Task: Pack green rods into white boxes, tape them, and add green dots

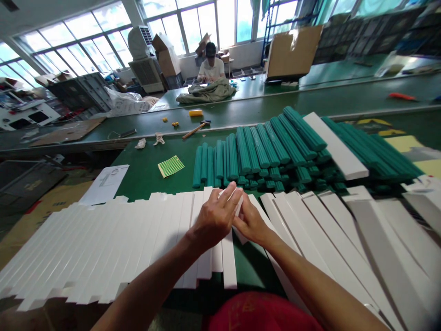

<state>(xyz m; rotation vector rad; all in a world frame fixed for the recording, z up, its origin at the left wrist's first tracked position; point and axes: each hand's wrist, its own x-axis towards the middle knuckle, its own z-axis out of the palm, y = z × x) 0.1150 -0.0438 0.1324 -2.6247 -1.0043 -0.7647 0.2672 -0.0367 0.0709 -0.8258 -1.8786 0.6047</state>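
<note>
Gripping a white carton (238,209) between them, both hands (216,216) sit close together — contents hidden.

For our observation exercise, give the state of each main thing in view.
Left hand: fingers extended over a white carton
Right hand: gripping that carton
Row of white cartons: side by side
Green rods: piled
Hammer: lying down
Sticker sheet: lying flat
Printed sheet: flat
Background cardboard box: flaps open

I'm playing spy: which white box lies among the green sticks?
The white box farthest from the camera, right of centre: only it has green sticks on both sides. The other white boxes lie nearer.
</note>
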